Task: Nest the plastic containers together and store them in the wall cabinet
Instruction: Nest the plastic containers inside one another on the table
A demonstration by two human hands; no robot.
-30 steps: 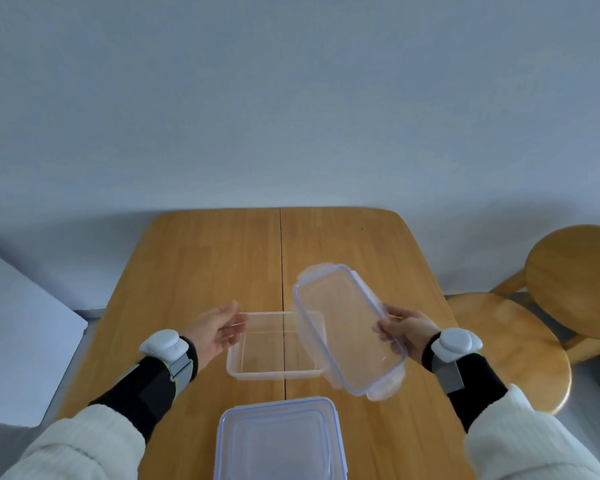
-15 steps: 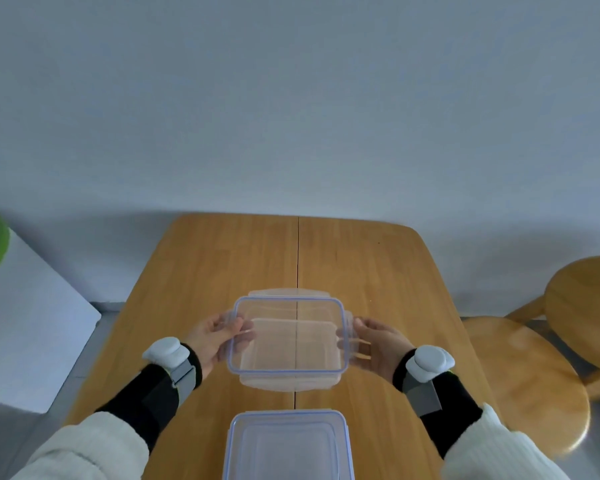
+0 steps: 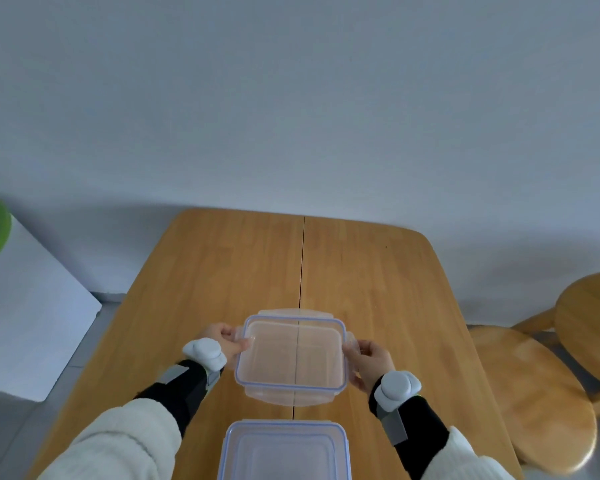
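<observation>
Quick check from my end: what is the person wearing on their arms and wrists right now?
Both arms are in fuzzy cream-white sleeves over tight black cuffs. Each wrist carries a rounded, lobed white device on a black band with a grey strap tab. The left hand and right hand are bare: no gloves or rings visible. No cables or printed markings show on either device.

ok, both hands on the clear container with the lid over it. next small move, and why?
Probably press the lid down evenly to seat it. The left hand and right hand grip its side tabs, and it lies squarely over the container on the table.
</observation>
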